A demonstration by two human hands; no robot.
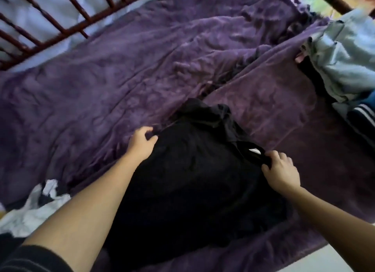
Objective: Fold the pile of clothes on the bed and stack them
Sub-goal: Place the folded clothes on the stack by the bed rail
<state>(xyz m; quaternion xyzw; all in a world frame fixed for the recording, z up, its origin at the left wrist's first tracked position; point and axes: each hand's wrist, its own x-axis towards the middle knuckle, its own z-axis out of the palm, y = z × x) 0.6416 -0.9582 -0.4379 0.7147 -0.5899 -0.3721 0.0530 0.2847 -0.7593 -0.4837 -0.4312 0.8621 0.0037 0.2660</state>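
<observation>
Head view: black garment (188, 180) lies on the purple blanket (91, 93) at the near side of the bed, between both forearms. Only label in sight is a small white tag (254, 150) inside the neck opening - too small and blurred to read, no brand or writing visible elsewhere. Long axis runs approx. from the near edge toward the far side, tilted a bit right; far end is bunched up, and the neck opening faces the right side.

Right hand (281, 170) pinches the collar fabric beside the tag, fingers curled over it w/ thumb underneath. Left hand (142, 142) sits at the garment's left edge, fingers and thumb curled close together - can't tell if fabric is actually caught between them.

Far right: pile w/ a light blue garment (345, 54) on top and a dark striped garment (363, 113) nearer. Lower left: white and dark cloth (36, 207). Upper left: red-brown wooden rail (60, 28).
</observation>
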